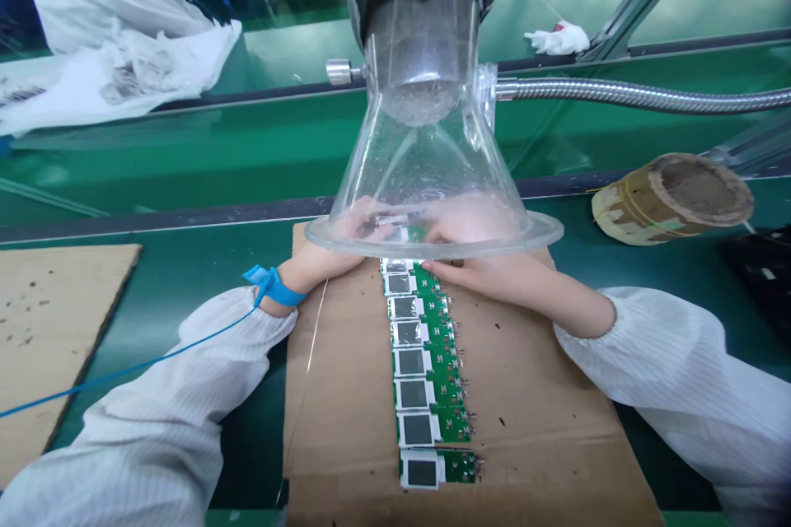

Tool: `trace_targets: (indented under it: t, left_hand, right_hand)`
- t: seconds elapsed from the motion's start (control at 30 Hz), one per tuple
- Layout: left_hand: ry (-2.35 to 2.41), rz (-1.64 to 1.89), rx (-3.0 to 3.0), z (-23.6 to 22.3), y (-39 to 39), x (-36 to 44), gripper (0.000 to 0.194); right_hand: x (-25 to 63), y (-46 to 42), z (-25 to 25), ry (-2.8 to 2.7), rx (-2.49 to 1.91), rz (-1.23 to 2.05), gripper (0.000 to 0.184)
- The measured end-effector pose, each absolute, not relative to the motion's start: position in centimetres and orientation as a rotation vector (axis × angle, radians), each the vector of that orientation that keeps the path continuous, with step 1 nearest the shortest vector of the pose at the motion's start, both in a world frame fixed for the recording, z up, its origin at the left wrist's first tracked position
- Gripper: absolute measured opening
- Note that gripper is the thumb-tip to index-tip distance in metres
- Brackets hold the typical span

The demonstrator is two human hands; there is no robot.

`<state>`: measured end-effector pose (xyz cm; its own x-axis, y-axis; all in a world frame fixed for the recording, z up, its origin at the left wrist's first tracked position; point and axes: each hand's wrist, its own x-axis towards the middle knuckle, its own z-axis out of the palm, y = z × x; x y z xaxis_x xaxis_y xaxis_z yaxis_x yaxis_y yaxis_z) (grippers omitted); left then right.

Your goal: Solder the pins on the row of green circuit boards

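A row of small green circuit boards [415,362], each with a grey display in a white frame, runs along a brown cardboard sheet [525,412]. At the row's far end, my left hand [346,240] has its fingers closed on the left side of a board, a blue strap around the wrist. My right hand [479,251] grips at the right side there, its thumb stretched along the boards' edge. Both hands show blurred through a clear funnel hood [432,173], so the fingertips are partly hidden. A thin shiny wire [316,321] runs under my left hand.
A metal flexible hose [618,95] extends right from the hood. A worn brown cylinder [671,198] lies at the right, near a dark object [760,280]. Another cardboard sheet [55,329] is at left. Across the bench are a person in white [111,0] and a white glove [559,39].
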<state>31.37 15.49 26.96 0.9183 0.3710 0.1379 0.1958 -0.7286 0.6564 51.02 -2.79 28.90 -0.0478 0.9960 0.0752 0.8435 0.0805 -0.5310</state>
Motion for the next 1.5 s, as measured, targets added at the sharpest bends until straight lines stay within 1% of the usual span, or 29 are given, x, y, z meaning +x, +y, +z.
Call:
trace_targets:
  t: [0.23, 0.4, 0.5, 0.53, 0.63, 0.7, 0.83, 0.97, 1.1, 1.17, 1.23, 1.37, 1.5]
  left_hand:
    - [0.475, 0.355, 2.329, 26.8, 15.4, 31.2, 0.034]
    - [0.491, 0.276, 2.276, 27.0, 15.4, 31.2, 0.036]
    - [0.474, 0.285, 2.227, 27.4, 15.3, 31.2, 0.037]
    - [0.466, 0.29, 2.213, 27.6, 15.3, 31.1, 0.037]
    - [0.434, 0.297, 2.178, 27.8, 15.1, 31.1, 0.036]
    - [0.417, 0.299, 2.163, 27.8, 15.1, 31.2, 0.035]
    - [0.448, 0.341, 2.2, 27.5, 15.2, 31.3, 0.034]
    - [0.437, 0.322, 2.228, 27.4, 15.4, 31.3, 0.038]
    - [0.242, 0.236, 2.27, 27.4, 15.8, 31.0, 0.043]
    - [0.131, 0.206, 2.334, 27.2, 15.9, 30.8, 0.05]
    - [0.121, 0.214, 2.39, 27.1, 15.9, 30.7, 0.053]
    - [0.211, 0.276, 2.412, 27.1, 15.5, 30.5, 0.044]
    - [0.337, 0.299, 2.345, 27.2, 15.4, 30.7, 0.046]
  right_hand:
    - [51.0, -2.5, 28.3, -1.789, -1.7, 0.613, 0.014]
    - [50.7, -2.1, 27.7, -1.674, -1.671, 0.45, 0.017]
    - [50.6, -2.1, 27.4, -1.716, -1.66, 0.425, 0.01]
    - [50.6, -2.1, 27.3, -1.744, -1.656, 0.415, 0.011]
    - [50.5, -2.2, 27.1, -1.8, -1.66, 0.37, 0.029]
    - [50.5, -2.3, 27.2, -1.809, -1.674, 0.382, 0.033]
    - [50.3, -2.3, 27.6, -1.808, -1.708, 0.46, 0.029]
    - [50.3, -2.4, 27.5, -1.802, -1.664, 0.468, 0.031]
    - [50.6, -2.3, 26.9, -1.761, -1.629, 0.387, 0.016]
    - [50.7, -2.2, 26.5, -1.737, -1.637, 0.332, 0.012]
    - [50.7, -2.1, 26.3, -1.725, -1.662, 0.296, 0.012]
    - [50.6, -2.2, 26.5, -1.663, -1.742, 0.231, 0.019]
    - [51.0, -2.8, 27.3, -1.703, -1.789, 0.261, 0.016]
